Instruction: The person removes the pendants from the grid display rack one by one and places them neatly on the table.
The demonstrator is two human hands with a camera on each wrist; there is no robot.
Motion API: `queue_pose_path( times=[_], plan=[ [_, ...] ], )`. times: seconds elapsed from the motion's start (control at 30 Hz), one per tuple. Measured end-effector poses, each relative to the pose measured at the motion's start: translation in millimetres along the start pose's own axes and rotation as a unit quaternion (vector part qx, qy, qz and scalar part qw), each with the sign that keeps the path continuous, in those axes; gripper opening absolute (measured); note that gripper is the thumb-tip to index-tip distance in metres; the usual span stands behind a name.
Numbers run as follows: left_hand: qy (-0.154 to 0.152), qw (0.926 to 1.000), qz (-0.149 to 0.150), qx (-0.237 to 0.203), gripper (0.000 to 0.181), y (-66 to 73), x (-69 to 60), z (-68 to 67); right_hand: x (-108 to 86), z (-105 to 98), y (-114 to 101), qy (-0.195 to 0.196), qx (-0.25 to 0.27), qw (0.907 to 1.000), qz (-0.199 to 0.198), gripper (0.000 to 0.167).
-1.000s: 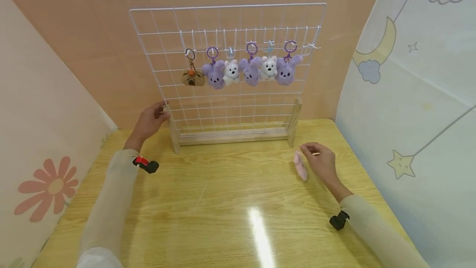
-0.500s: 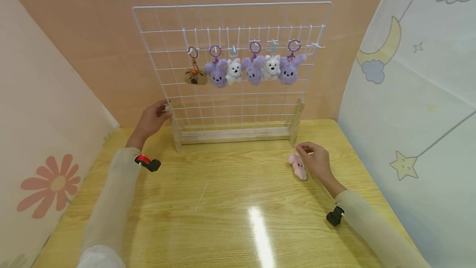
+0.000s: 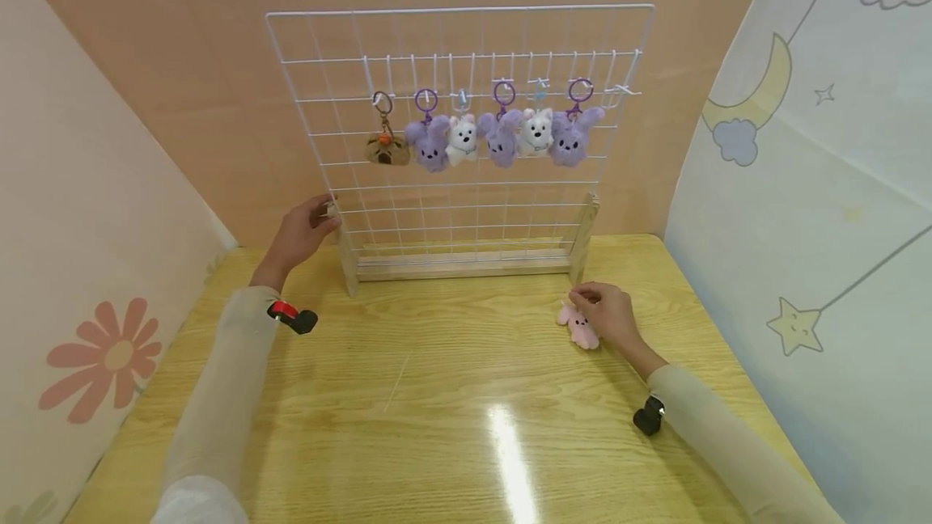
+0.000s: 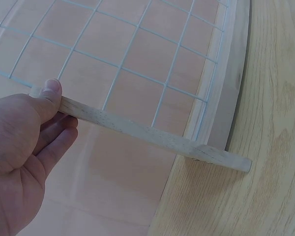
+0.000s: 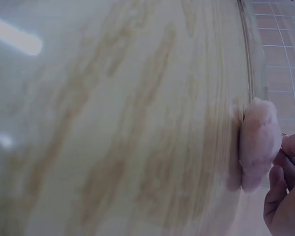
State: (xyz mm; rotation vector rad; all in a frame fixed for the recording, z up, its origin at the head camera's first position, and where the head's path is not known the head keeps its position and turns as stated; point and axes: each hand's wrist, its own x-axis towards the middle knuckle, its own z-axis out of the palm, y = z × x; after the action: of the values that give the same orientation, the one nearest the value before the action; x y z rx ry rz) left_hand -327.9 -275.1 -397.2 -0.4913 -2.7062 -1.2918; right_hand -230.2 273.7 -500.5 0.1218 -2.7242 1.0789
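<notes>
In the head view my left hand point(image 3: 298, 234) holds the upper end of the left wooden upright point(image 3: 348, 262) of a white wire grid rack point(image 3: 459, 9). The left wrist view shows its thumb point(image 4: 51, 86) on one side of that upright, with fingers behind. At the table's right side my right hand point(image 3: 608, 315) pinches a small pink plush keychain point(image 3: 582, 331) by its top end. The plush's dark eyes face up in the head view. From the right wrist, the plush body point(image 5: 259, 145) appears low against the table; its ring is hidden by the fingers.
Several plush keychains hang from hooks on the grid: a brown one point(image 3: 387, 150), purple ones point(image 3: 572, 140) and white ones point(image 3: 462, 140). An unoccupied hook point(image 3: 617, 92) is at the right end. The yellow wooden table point(image 3: 437, 403) lies in front, with patterned walls on both sides.
My right hand has shifted left and slightly lower with the pink plush, which has turned from edge-on to face up. The left hand keeps its hold on the upright.
</notes>
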Motion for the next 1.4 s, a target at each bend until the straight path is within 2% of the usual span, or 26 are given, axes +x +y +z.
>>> queue_pose_path(
  times=[0.17,0.33,0.6,0.87,1.07,1.4],
  plan=[
    [-0.001,1.0000,-0.003,0.002,0.059,2.2,0.2,0.2,2.9,4,2,-0.022,-0.009,0.9996,-0.015,0.015],
    [-0.003,1.0000,-0.007,0.000,0.060,4.1,-1.1,-0.1,4.4,4,2,-0.028,-0.028,0.9988,-0.030,0.015],
    [0.000,1.0000,-0.001,0.001,0.060,2.5,-1.3,-0.7,6.7,-12,-7,-0.037,-0.030,0.9985,-0.027,0.022],
    [-0.002,1.0000,-0.005,0.001,0.060,3.2,-2.5,-0.4,12.4,-36,-33,0.007,-0.030,0.9952,-0.093,0.024],
    [0.002,1.0000,-0.004,0.004,0.060,0.8,-2.3,-0.2,19.5,-56,-55,0.050,-0.035,0.9907,-0.122,0.026],
    [0.005,1.0000,-0.007,0.001,0.059,0.0,-0.7,0.7,33.2,-93,-92,0.117,-0.016,0.9798,-0.161,0.023]
  ],
)
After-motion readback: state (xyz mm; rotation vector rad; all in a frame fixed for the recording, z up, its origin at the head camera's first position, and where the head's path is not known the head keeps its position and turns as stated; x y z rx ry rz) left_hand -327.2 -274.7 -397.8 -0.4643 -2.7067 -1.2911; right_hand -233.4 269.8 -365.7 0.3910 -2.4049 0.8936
